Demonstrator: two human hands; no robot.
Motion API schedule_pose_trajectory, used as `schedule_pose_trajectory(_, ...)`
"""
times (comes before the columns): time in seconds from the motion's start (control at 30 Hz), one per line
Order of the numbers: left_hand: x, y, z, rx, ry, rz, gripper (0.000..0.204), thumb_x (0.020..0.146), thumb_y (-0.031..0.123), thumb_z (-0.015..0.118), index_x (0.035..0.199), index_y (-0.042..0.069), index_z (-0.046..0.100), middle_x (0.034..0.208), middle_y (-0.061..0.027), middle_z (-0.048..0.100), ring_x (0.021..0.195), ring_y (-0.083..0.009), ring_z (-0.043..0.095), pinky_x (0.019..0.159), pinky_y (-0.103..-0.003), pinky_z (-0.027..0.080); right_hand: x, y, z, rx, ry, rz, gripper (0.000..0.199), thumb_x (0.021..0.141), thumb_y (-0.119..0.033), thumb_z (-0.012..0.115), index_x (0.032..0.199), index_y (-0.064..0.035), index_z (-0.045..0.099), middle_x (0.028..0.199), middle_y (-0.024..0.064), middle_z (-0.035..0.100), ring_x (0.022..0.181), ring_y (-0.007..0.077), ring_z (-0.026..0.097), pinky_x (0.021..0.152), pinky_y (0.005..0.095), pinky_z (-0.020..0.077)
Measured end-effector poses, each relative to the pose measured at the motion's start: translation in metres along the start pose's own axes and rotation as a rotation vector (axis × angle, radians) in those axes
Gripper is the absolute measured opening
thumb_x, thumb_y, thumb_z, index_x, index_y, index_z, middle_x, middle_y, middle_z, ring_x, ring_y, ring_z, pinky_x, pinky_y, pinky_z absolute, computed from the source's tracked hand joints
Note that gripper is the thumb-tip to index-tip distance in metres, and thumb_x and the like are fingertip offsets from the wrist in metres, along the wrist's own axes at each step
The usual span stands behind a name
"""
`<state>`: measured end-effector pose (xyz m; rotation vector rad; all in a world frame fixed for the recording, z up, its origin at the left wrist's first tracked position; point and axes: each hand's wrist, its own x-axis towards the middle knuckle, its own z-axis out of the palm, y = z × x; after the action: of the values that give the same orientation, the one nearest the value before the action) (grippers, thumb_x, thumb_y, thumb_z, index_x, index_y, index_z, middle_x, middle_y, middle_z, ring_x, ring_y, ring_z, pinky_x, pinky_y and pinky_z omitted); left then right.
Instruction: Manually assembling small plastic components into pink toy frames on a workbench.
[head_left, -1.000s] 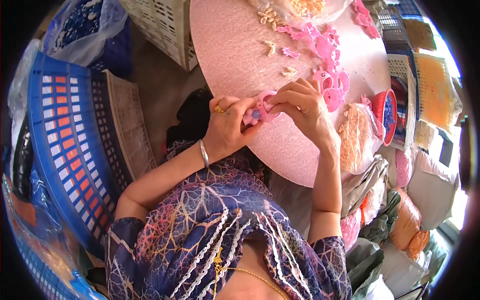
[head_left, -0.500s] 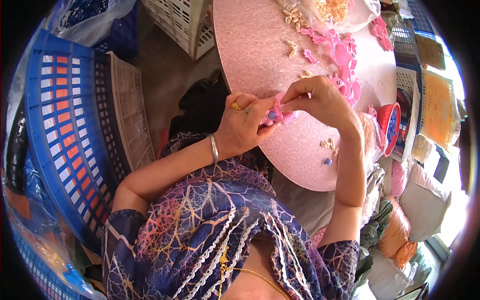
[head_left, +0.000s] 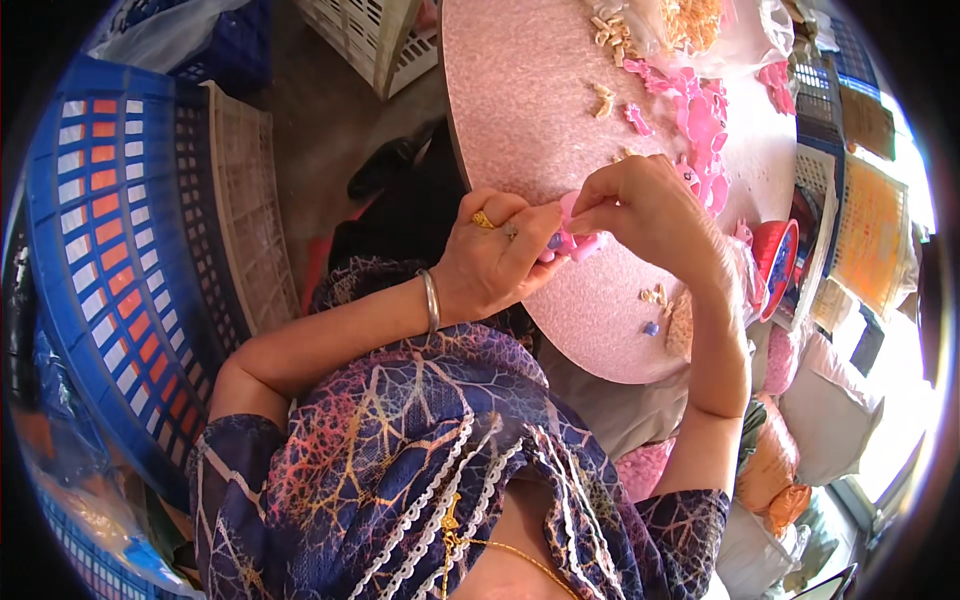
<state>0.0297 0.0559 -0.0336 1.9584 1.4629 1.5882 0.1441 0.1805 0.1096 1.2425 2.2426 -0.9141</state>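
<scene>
My left hand [head_left: 495, 248], wearing a gold ring and a metal bangle, is closed round a small pink plastic piece [head_left: 577, 246] above the near edge of the round table. A blue bead-like part [head_left: 555, 241] shows at the left fingertips. From the other side my right hand [head_left: 640, 212] pinches the upper end of the same piece between thumb and fingers. The fingers hide much of its shape, and whether the right fingertips hold another small part cannot be made out.
Pink plastic parts [head_left: 703, 130] lie heaped on the speckled pink table [head_left: 520, 100], with cream-coloured bits [head_left: 603, 100] nearby. A loose blue bead [head_left: 651, 328] rests near the edge. Right of the table stands a red bowl [head_left: 766, 262] holding blue pieces. Blue basket [head_left: 75, 250] at left.
The view has shifted slightly, so the table sits a little further right. Both hands stay on the pink piece, with only slight finger movement.
</scene>
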Motion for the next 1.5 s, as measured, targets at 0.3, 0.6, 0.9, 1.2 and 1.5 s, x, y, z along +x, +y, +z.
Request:
schedule_pose_trajectory(0.3, 0.002, -0.001, 0.000, 0.016, 0.004, 0.026, 0.069, 0.059, 0.013, 0.088, 0.121, 0.006, 0.058, 0.094, -0.0021, 0.067, 0.081, -0.0201, 0.061, 0.086, -0.038, 0.038, -0.010, -0.001, 0.023, -0.395, 0.381, -0.187, 0.016, 0.079, -0.014, 0.073, 0.091, -0.0041, 0.072, 0.078, 0.0124, 0.071, 0.070, 0.0212, 0.066, 0.065, 0.0358, 0.0492)
schedule_pose_trajectory(0.6, 0.003, 0.007, -0.013, -0.004, -0.088, 0.011, 0.056, 0.069, 0.015, 0.083, 0.120, 0.005, 0.061, 0.116, -0.0077, 0.064, 0.098, -0.0237, 0.060, 0.090, -0.041, 0.040, -0.019, 0.054, 0.053, 0.252, 0.971, 0.011, 0.029, 0.083, -0.006, 0.077, 0.112, -0.0072, 0.072, 0.110, 0.0108, 0.071, 0.074, 0.0152, 0.068, 0.066, 0.0272, 0.0544)
schedule_pose_trajectory(0.9, 0.026, 0.007, -0.014, -0.029, -0.198, 0.049, 0.040, 0.080, -0.002, 0.069, 0.120, 0.001, 0.067, 0.122, -0.0164, 0.065, 0.106, -0.0314, 0.065, 0.092, -0.040, 0.054, -0.031, 0.074, 0.110, 0.658, 1.246, -0.062, 0.025, 0.089, 0.002, 0.061, 0.111, -0.0012, 0.071, 0.113, 0.0147, 0.071, 0.100, 0.0224, 0.068, 0.087, 0.0329, 0.0529)
schedule_pose_trajectory(1.2, 0.053, -0.001, -0.045, -1.170, -0.369, -0.954, 0.033, 0.101, 0.031, 0.060, 0.114, 0.002, 0.069, 0.094, 0.0001, 0.068, 0.084, -0.0081, 0.060, 0.077, -0.025, 0.048, -0.047, 0.039, 0.081, 0.338, 0.896, -0.131, 0.034, 0.085, -0.011, 0.074, 0.117, -0.0030, 0.067, 0.107, 0.0124, 0.072, 0.097, 0.0303, 0.070, 0.080, 0.0323, 0.0546)
schedule_pose_trajectory(1.5, 0.074, -0.009, -0.064, -1.257, -0.313, -0.792, 0.072, 0.100, 0.061, 0.034, 0.134, -0.001, 0.050, 0.116, -0.0112, 0.064, 0.101, -0.0205, 0.064, 0.086, -0.034, 0.052, -0.016, 0.028, 0.037, 1.139, 0.400, -0.234, 0.034, 0.102, -0.031, 0.057, 0.100, 0.0010, 0.067, 0.082, 0.0068, 0.071, 0.073, 0.0129, 0.069, 0.067, 0.0262, 0.0545)
